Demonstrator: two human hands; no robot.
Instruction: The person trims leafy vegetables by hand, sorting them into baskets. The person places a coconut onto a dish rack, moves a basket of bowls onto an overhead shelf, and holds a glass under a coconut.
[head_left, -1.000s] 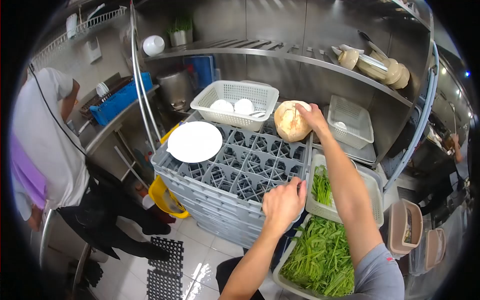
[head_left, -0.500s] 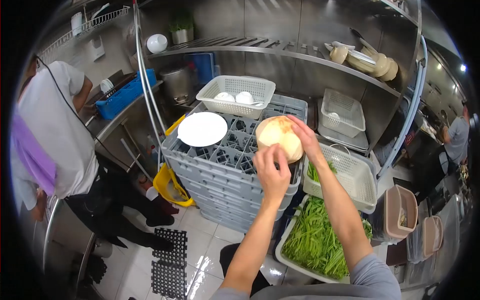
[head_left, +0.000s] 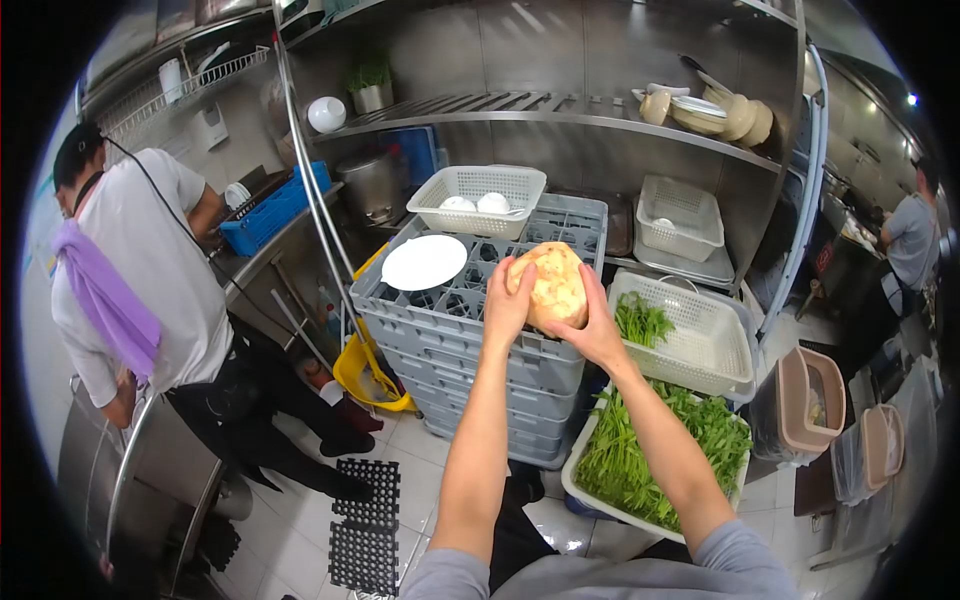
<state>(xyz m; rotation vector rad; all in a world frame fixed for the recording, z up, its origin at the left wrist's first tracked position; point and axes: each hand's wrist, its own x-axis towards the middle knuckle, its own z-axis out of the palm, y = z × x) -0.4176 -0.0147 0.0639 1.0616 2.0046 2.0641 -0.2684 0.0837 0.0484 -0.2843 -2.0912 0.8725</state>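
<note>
Both of my hands hold a large, roundish, pale yellow vegetable or fruit [head_left: 552,288] with tan patches, its exact kind unclear. My left hand [head_left: 507,305] grips its left side, and my right hand [head_left: 598,325] wraps its right side and lower edge. It is held above the right front part of a stack of grey dishwasher racks [head_left: 470,350]. On the top rack, left of my hands, lies a white plate [head_left: 424,262]. Behind them, a cream perforated basket [head_left: 476,180] holds white bowls.
Right of the racks, another basket [head_left: 700,340] contains some greens, above a tub of leafy greens [head_left: 640,470]. A person in a white shirt [head_left: 150,270] stands at left; another person [head_left: 908,235] is far right. A yellow bucket [head_left: 368,385] and black mat [head_left: 364,530] are on the floor.
The pale round thing has turned, showing a more mottled side. My left hand has moved from its front to its left side, and my right hand lower. The view has shifted left.
</note>
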